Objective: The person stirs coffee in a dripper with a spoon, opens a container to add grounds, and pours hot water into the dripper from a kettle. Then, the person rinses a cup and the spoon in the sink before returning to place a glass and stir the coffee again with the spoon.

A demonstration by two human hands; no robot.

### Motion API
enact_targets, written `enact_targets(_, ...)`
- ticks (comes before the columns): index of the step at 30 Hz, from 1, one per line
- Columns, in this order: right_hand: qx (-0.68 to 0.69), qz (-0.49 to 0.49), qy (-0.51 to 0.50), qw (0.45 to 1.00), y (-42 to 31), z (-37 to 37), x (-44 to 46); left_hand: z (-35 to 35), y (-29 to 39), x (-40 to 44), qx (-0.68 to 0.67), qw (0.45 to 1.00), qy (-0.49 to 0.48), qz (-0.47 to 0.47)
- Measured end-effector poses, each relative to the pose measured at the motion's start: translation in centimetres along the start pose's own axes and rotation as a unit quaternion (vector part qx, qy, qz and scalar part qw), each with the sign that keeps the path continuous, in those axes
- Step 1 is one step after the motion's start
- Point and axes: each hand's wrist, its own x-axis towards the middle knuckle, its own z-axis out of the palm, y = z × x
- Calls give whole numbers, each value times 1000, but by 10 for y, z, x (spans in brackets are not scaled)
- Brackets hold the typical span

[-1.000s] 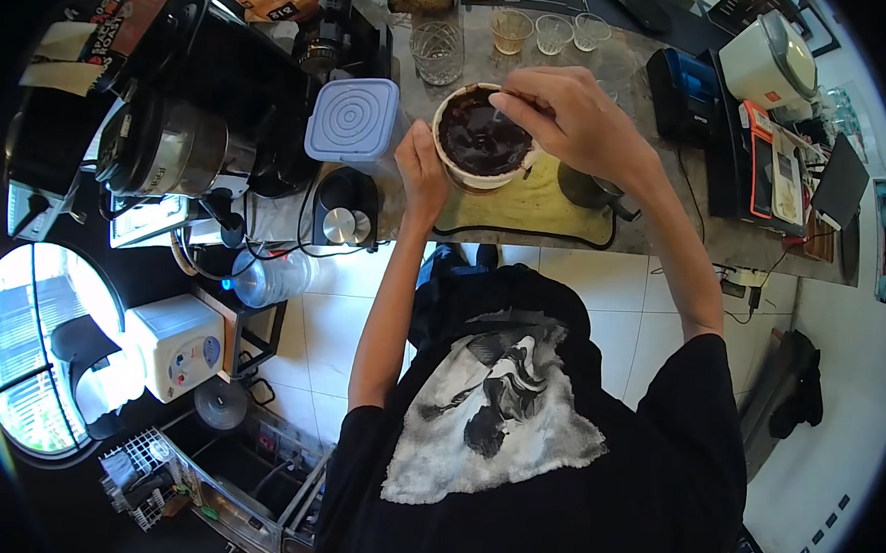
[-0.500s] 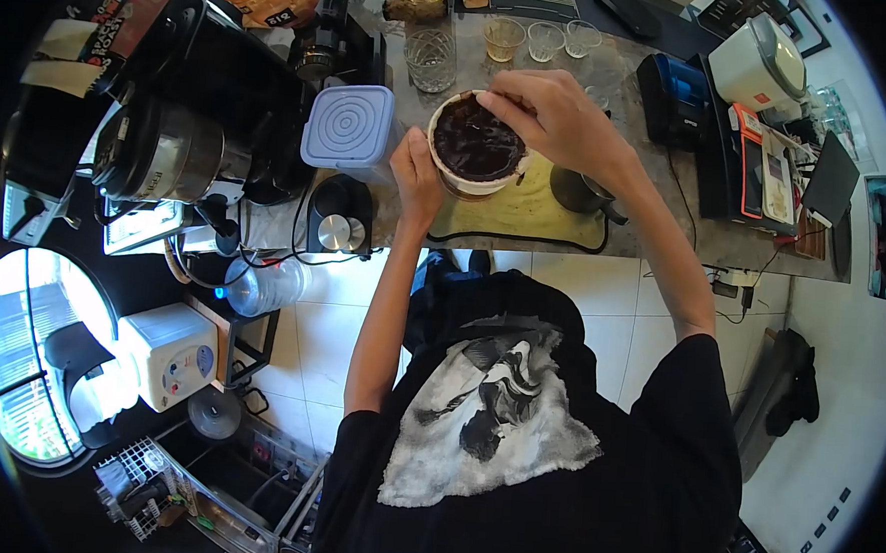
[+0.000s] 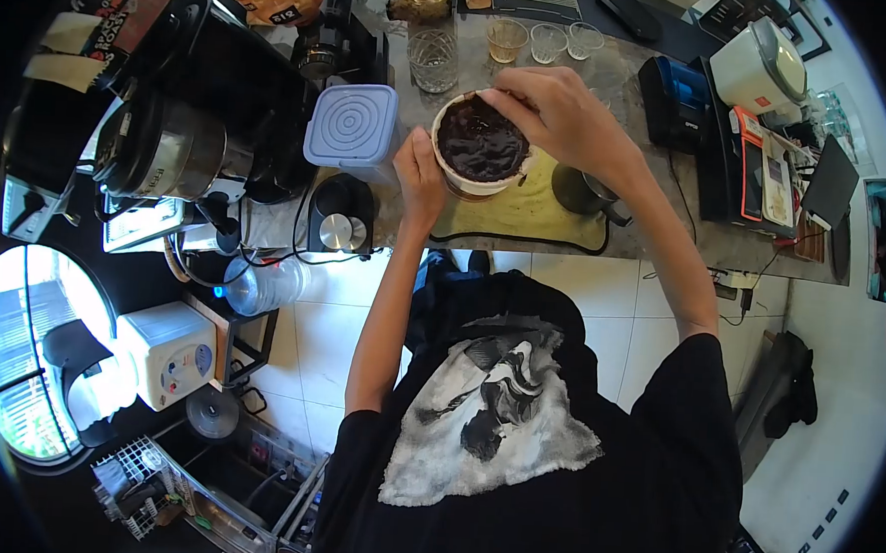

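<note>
A white round filter cup (image 3: 482, 146) holding dark wet coffee grounds stands at the near part of the counter, by a yellow mat (image 3: 526, 213). My left hand (image 3: 420, 180) rests against the cup's left side, its fingers pressed together around the edge. Over the cup's upper right rim is my right hand (image 3: 557, 117), its thumb and fingers pinched together; whatever they hold is too small to make out. A dark metal pitcher (image 3: 580, 192) stands on the mat, right of the cup.
Left of the cup are a lidded square container (image 3: 352, 124) and a small black scale (image 3: 340, 214). Behind it stand a cut-glass tumbler (image 3: 433, 60) and several small glasses (image 3: 506, 40). A blue-black device (image 3: 676, 100) sits to the right, with a cable near the counter edge.
My right hand has shifted slightly left over the rim, still pinched. The liquid's surface pattern in the cup looks different. My left hand stays at the cup's side.
</note>
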Motion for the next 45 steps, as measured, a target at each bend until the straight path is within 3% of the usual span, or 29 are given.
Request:
enact_targets(6,16,-44,-44,998,-14,-10,-5,0,-2,-2,-9,1000,1,-4)
enact_targets(15,-52,6,-35,998,3,-6,-2,0,-3,-1,-7,1000,-1,6)
enact_targets(21,2,-57,-42,997,-10,-3,-4,1,0,-1,-12,1000,-2,0)
enact_targets(26,-56,-19,-92,994,-9,-20,-6,0,-3,-2,4,1000,-1,8)
enact_targets(29,-71,-13,-73,995,-1,-15,-2,0,3,-1,7,1000,1,13)
enact_targets(36,13,-67,-50,996,-7,-3,-2,0,-3,-2,-3,1000,2,8)
enact_targets(42,-30,-30,-75,996,-15,-29,-7,-1,-1,-2,5,1000,4,10)
enact_targets(45,-14,47,-43,998,-11,-35,-11,0,-2,-2,3,1000,1,14)
